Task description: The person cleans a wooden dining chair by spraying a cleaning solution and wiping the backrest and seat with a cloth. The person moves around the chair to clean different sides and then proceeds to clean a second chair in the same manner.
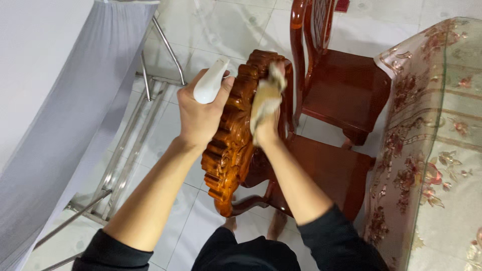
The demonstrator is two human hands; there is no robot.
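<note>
Hands first: your left hand point(200, 115) is closed around a white spray bottle point(210, 82), fingers wrapped about its body, nozzle end pointing up and away from you. It hovers just beside the outer face of the carved wooden chair back point(232, 135), close enough that the knuckles seem to graze the carving, though you cannot tell for sure that they touch.

Your right hand point(266, 123) is bunched around a pale cloth point(266, 95), pressing it against the inner side of that same carved top rail, near its upper end. The cloth covers most of the fingers, so their exact grip stays hidden.

That chair stands on the tiled floor point(221, 30) directly below you, its reddish seat point(326, 170) tucked toward the near edge of the counter point(442, 150), which wears a floral covering under a glass sheet. A second wooden chair point(341, 85) of the same kind stands beyond it, along the same counter edge. To your left, a grey fabric point(65, 110) hangs over a metal frame point(125, 160) resting on the floor.
</note>
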